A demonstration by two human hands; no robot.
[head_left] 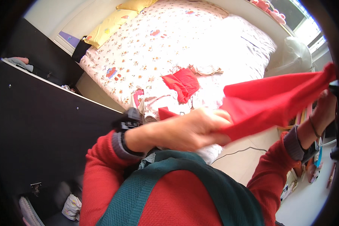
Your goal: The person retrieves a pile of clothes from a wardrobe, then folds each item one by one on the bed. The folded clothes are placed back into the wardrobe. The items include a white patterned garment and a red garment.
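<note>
A plain red cloth garment is stretched in the air between my two hands, slightly blurred. My left hand grips its near end in front of my chest. At the far right, close to the rim of the view, my right hand holds the other end, its fingers partly hidden. Behind the cloth, a second red garment lies crumpled on the near edge of the bed. Whitish printed clothes are heaped beside it, and a cream garment lies just beyond.
The bed with a floral sheet spans the back, yellow pillows at its left. A dark cabinet panel stands close on my left. A dark cable crosses the floor. Shelves with items line the right.
</note>
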